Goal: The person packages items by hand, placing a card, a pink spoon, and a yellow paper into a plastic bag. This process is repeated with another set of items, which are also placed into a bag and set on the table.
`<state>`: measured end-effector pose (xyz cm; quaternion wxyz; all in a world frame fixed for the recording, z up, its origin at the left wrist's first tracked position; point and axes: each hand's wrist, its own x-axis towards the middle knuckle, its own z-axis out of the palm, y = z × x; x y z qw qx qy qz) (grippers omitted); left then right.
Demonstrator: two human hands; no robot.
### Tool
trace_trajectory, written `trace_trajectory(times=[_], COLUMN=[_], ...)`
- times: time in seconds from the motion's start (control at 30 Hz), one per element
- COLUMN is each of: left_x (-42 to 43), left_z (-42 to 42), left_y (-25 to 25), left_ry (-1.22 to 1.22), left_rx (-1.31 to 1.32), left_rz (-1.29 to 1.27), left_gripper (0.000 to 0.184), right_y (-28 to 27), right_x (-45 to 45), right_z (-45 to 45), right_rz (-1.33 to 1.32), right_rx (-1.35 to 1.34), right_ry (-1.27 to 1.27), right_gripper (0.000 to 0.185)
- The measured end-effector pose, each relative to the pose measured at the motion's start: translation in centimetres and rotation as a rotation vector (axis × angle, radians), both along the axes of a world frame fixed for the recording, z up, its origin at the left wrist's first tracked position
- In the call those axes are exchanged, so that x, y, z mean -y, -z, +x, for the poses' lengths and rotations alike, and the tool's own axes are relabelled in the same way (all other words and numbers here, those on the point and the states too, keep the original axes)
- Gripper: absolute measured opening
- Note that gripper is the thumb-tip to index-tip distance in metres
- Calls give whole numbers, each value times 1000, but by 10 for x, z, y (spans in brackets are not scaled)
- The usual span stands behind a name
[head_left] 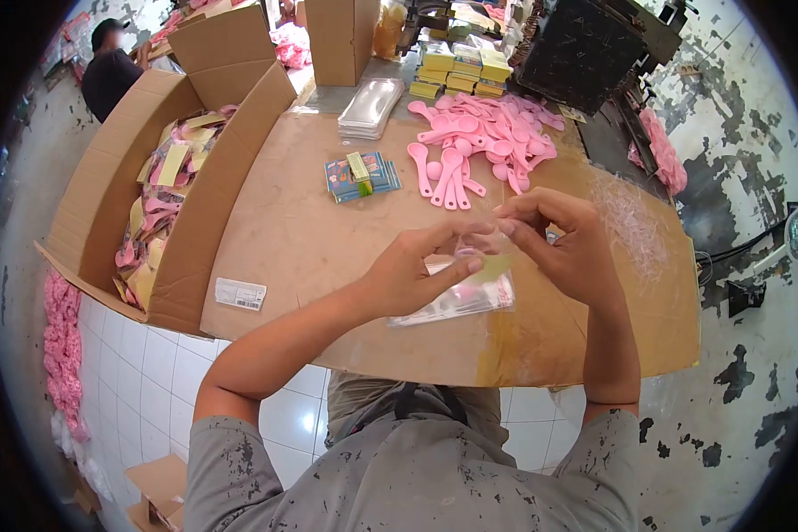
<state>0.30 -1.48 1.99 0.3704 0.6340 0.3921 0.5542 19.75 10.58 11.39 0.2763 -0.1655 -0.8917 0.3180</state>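
Over the near part of the cardboard-covered table, my left hand is closed on a clear plastic bag, thumb against fingers. My right hand pinches the upper edge of the same bag between thumb and forefinger. Something pale yellow-green shows through or behind the bag; what it is I cannot make out. Below the hands lies a stack of clear plastic bags, partly covered by them. Pink plastic spoons are heaped just beyond my fingers. A small pile of blue printed cards rests left of the spoons.
An open cardboard box of filled packets stands at left. Behind are flat clear sleeves, banded card stacks and a black machine. Clear plastic scraps lie at right, a white label at left. Another person sits far left.
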Motion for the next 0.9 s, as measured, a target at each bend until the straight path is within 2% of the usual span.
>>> trace_trajectory(times=[0.17, 0.27, 0.33, 0.57, 0.63, 0.73, 0.77, 0.87, 0.9], left_x=[0, 3, 3, 2, 1, -1, 0, 1, -2], left_z=[-3, -3, 2, 1, 2, 2, 1, 1, 1], left_y=[4, 1, 6, 6, 6, 13, 13, 8, 12], left_ry=[-48, -101, -168, -227, -200, -200, -176, -128, -120], left_rx=[85, 19, -5, -305, -339, -460, -421, -264, -189], left_rz=[-148, -131, -55, -108, -143, -22, -60, -134, -141], left_gripper=[38, 39, 40, 44, 47, 50, 50, 51, 51], right_y=[14, 19, 28, 55, 57, 55, 54, 44, 44], right_x=[4, 6, 7, 5, 2, -13, -19, -26, -21], right_z=[-10, -18, -22, -26, -27, -25, -21, -3, -2], right_rz=[150, 736, 839, 1102, 1031, 937, 908, 595, 612], right_rx=[-81, -135, -68, 66, 121, 106, 84, 50, 8], right_ry=[87, 86, 71, 56, 61, 160, 206, 192, 160], right_gripper=[21, 21, 21, 19, 18, 15, 14, 13, 13])
